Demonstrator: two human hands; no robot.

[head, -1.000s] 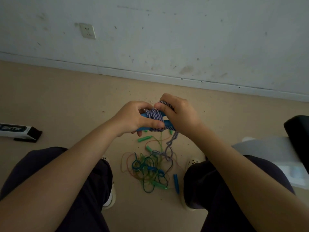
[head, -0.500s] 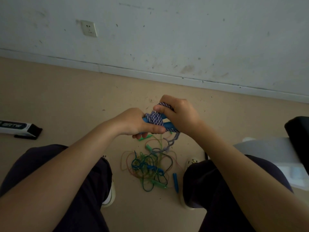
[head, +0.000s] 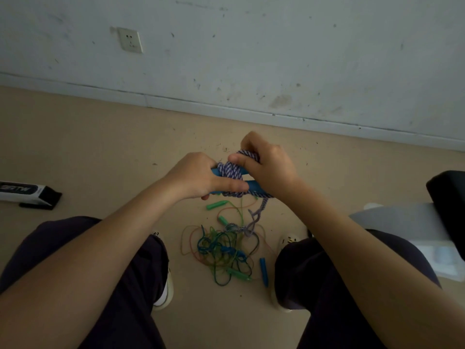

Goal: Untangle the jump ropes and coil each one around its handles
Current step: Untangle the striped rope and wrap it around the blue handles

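Note:
My left hand point(head: 198, 178) grips a pair of blue handles point(head: 255, 187) held together, thumb pressed along them. A purple-and-white braided rope point(head: 232, 171) is wound around the handles in several turns. My right hand point(head: 266, 167) pinches a loop of that rope over the top of the bundle. The rope's free tail point(head: 259, 212) hangs down to the floor. Below, between my knees, lies a tangle of thin green, blue and orange ropes point(head: 224, 248) with green handles point(head: 216, 205) and one blue handle point(head: 263, 271).
A black-and-white box point(head: 27, 193) lies on the floor at the left. A grey surface with a black object point(head: 445, 197) stands at the right. My shoes point(head: 164, 289) flank the tangle. A wall with a socket point(head: 130, 40) is ahead.
My right hand has carried the braided rope up and over the handles, adding to the wrap. The hanging tail has grown shorter. Both hands rose slightly.

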